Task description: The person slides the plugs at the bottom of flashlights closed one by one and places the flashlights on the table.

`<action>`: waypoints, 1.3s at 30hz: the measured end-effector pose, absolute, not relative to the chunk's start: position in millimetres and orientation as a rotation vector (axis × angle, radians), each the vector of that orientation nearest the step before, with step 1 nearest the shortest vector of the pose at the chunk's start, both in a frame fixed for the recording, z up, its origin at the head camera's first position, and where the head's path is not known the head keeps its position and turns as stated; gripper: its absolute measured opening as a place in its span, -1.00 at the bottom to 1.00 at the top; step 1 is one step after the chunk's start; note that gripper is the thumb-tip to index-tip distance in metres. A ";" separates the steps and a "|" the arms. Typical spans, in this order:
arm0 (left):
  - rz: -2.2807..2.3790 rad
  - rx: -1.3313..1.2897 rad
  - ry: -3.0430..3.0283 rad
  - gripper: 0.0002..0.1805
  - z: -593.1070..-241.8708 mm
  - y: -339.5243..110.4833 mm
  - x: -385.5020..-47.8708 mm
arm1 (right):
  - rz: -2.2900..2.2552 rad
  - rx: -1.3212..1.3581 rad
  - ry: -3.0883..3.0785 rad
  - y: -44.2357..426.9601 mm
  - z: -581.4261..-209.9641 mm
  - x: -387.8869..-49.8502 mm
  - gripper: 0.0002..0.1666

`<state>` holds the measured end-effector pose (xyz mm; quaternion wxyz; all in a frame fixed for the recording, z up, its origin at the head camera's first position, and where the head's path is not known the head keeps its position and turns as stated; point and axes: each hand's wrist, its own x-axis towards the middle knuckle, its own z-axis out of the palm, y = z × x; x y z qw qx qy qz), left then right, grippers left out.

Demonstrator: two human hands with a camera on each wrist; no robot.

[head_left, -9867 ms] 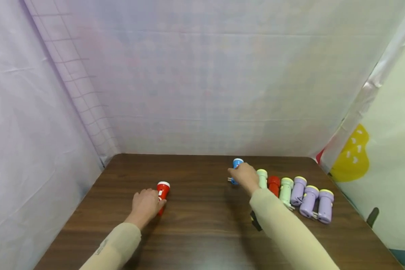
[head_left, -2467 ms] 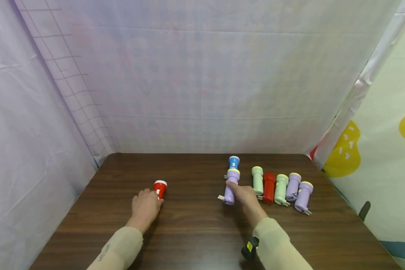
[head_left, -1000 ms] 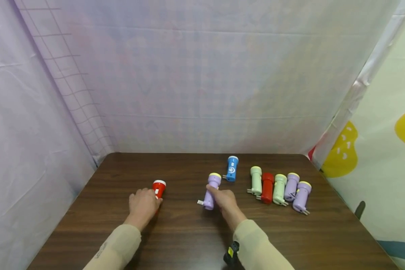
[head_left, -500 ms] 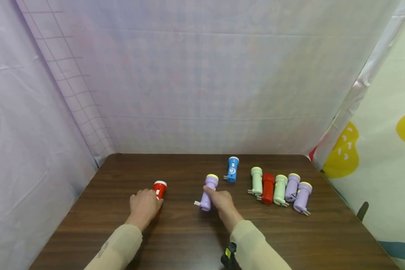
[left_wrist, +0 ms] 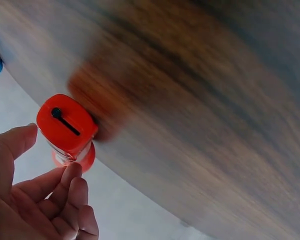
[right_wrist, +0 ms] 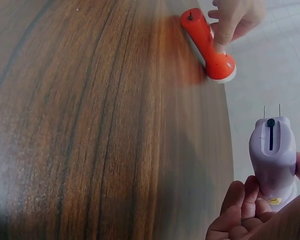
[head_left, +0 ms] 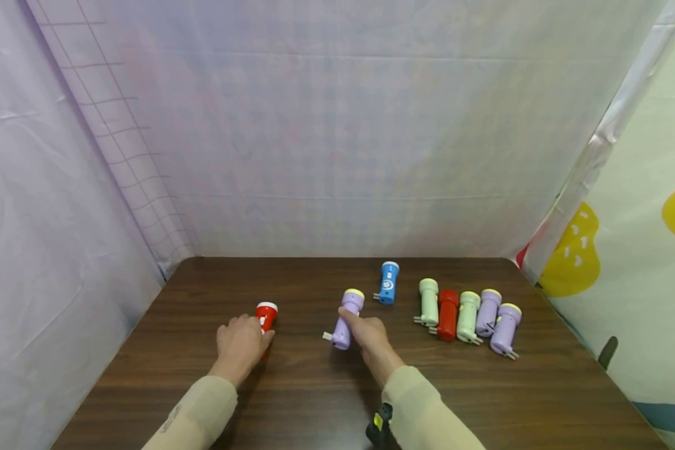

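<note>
In the head view my left hand [head_left: 240, 347] is over a red flashlight [head_left: 267, 314] with a white rim, left of the table's middle. Thumb and fingers lie on either side of its body; the left wrist view shows the red end [left_wrist: 67, 122] with a black slot. My right hand [head_left: 373, 342] grips a light purple flashlight [head_left: 352, 302] with a yellow rim, its thumb along the body. Two plug prongs stick out from the tail [right_wrist: 272, 137] in the right wrist view. The purple flashlight appears raised slightly off the table, tilted.
A blue flashlight [head_left: 389, 281] lies farther back on the brown wooden table [head_left: 309, 400]. To the right is a row of pale green [head_left: 429, 303], red [head_left: 447, 315] and purple flashlights [head_left: 505, 331], several with prongs out. Curtains [head_left: 337, 156] hang behind the table.
Since the oldest frame, my right hand has left the blue flashlight, taken the purple one from the row's right end and carried it left. Over the last half second, both hands barely move.
</note>
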<state>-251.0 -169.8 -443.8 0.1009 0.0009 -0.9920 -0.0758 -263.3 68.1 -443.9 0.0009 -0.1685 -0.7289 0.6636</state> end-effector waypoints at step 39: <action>-0.281 -0.513 -2.390 -0.54 -439.5 -93.3 -231.1 | 2.277 -0.755 -2.030 56.8 -435.4 -268.8 -0.13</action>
